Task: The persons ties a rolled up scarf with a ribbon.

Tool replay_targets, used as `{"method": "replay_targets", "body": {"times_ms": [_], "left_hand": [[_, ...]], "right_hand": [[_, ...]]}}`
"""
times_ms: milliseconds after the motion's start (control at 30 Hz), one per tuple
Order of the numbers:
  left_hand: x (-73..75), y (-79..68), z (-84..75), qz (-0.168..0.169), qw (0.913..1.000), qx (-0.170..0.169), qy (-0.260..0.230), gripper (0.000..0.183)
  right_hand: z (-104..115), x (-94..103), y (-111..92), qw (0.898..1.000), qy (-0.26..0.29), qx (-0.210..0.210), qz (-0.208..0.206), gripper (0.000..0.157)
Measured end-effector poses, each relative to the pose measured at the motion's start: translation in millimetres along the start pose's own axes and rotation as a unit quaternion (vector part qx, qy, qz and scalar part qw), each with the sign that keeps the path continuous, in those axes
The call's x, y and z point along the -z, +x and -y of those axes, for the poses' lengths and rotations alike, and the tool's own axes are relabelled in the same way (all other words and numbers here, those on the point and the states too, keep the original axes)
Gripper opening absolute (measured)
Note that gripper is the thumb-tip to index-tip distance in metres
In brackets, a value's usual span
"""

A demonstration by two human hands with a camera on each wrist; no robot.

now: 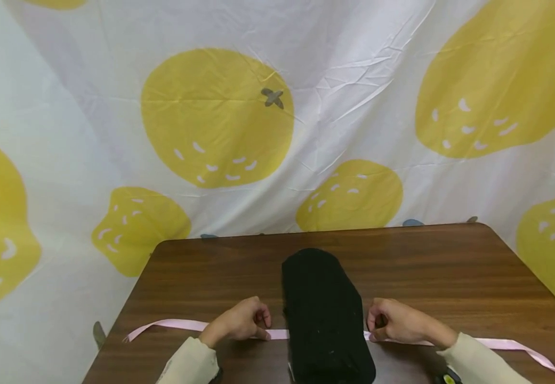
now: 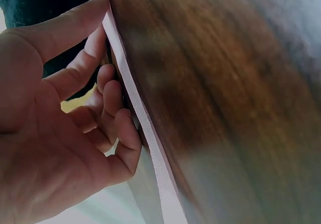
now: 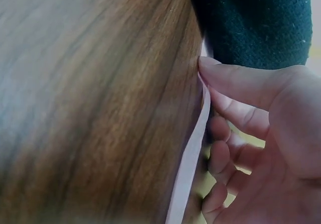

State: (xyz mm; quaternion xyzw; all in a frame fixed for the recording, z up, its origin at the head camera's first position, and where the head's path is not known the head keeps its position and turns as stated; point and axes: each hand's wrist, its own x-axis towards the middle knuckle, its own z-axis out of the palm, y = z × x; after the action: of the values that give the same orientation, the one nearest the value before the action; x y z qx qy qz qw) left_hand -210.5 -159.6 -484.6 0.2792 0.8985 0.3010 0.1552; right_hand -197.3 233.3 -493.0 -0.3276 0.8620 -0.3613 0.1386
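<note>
A long pink ribbon (image 1: 279, 334) runs crosswise over the table and passes beneath a black, fabric-covered oblong object (image 1: 322, 320) with rounded ends. On the left side of that object, my left hand (image 1: 244, 320) pinches the ribbon between thumb and index finger; the left wrist view shows the thumb tip on the ribbon (image 2: 131, 86) and the other fingers curled. My right hand (image 1: 397, 321) mirrors it on the right side, with thumb and index finger pinching the ribbon (image 3: 193, 148) close to the dark fabric (image 3: 261, 23). The ribbon's middle is hidden under the black object.
The brown wood-grain table (image 1: 219, 266) has rounded far corners. Behind it hangs a white curtain (image 1: 344, 106) printed with yellow fruit. One loose ribbon end trails to the left, and the other bends upward near the right edge of the table.
</note>
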Motion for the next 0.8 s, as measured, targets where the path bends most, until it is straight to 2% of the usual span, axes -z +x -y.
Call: {"method": "replay_targets", "body": {"times_ms": [200, 400, 600, 800], "left_hand": [[0.0, -2.3, -2.7, 0.004, 0.9999, -0.008, 0.006, 0.018], [-0.3, -2.0, -0.5, 0.006, 0.9999, -0.009, 0.001, 0.016], [-1.1, -4.1, 4.8, -0.008, 0.9994, -0.031, 0.016, 0.017], [0.4, -4.4, 7.0, 0.003, 0.9993, -0.03, -0.024, 0.017]], "right_hand": [[2.3, -1.0, -2.3, 0.999, -0.036, -0.004, -0.005, 0.016], [7.5, -2.3, -2.2, 0.999, -0.027, -0.036, -0.019, 0.019], [12.1, -3.6, -1.4, 0.997, -0.044, -0.06, -0.021, 0.018], [13.3, -3.6, -2.1, 0.997, -0.038, -0.058, -0.016, 0.015]]}}
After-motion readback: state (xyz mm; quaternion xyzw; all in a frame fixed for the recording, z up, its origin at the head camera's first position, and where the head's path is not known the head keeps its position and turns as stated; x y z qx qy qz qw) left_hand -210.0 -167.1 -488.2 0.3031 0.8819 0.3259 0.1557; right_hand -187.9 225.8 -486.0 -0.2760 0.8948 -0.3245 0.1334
